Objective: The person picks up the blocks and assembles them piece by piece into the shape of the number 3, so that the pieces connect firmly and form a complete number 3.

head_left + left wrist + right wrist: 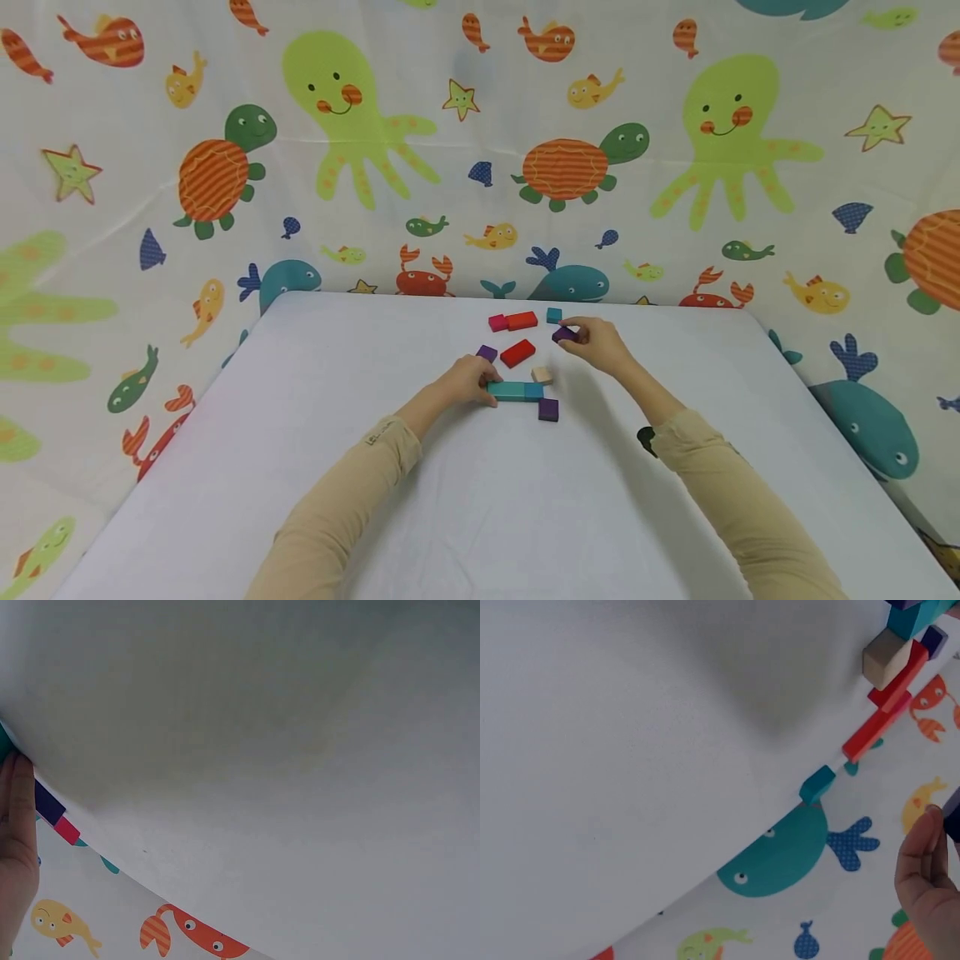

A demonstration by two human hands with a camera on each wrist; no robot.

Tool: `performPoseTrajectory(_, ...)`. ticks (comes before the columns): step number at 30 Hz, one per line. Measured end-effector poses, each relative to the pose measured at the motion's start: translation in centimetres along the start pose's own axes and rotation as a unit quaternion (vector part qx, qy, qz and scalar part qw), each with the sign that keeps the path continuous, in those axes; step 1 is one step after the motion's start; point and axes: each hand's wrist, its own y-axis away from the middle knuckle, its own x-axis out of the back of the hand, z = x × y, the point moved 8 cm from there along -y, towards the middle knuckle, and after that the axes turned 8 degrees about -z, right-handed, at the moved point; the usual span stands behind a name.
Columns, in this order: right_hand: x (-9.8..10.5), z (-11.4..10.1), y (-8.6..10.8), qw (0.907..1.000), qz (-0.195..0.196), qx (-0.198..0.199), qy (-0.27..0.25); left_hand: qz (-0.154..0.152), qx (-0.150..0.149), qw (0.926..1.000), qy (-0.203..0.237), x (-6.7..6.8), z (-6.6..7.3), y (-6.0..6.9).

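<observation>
My right hand [600,343] pinches a dark purple block [564,334] between thumb and fingertips, held above the table at the back. In the right wrist view this hand [930,881] shows at the right edge with the block partly cut off. At the middle, my left hand [467,382] grips the left end of a long teal block [506,392] between thumb and fingers. A blue block [533,392] sits flush against its right end. Touching or close below that is a purple block [548,410], and a beige block [542,375] lies just behind.
Behind the left hand lie another purple block [487,353] and a red block [517,353]. Further back, a pink block [498,322] meets a second red one, with a small teal block [554,316] to their right. A patterned cloth [450,167] hangs behind the white table [420,517].
</observation>
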Motion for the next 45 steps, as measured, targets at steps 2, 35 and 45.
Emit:
performPoseTrajectory(2,0.0,-0.2,0.3,0.9999,-0.004,0.003,-0.010,0.000,0.000,1.0000,0.001,0.0,0.0,0.0)
performPoseTrajectory(35,-3.3,-1.7,5.3,0.9787,-0.142,0.028,-0.146,-0.002,-0.001,1.0000,-0.004,0.3,0.4,-0.3)
performPoseTrajectory(45,-3.5,-2.4,7.1,0.9851,-0.126,0.044,-0.109,0.001,0.002,1.0000,0.000,0.2,0.4,-0.4)
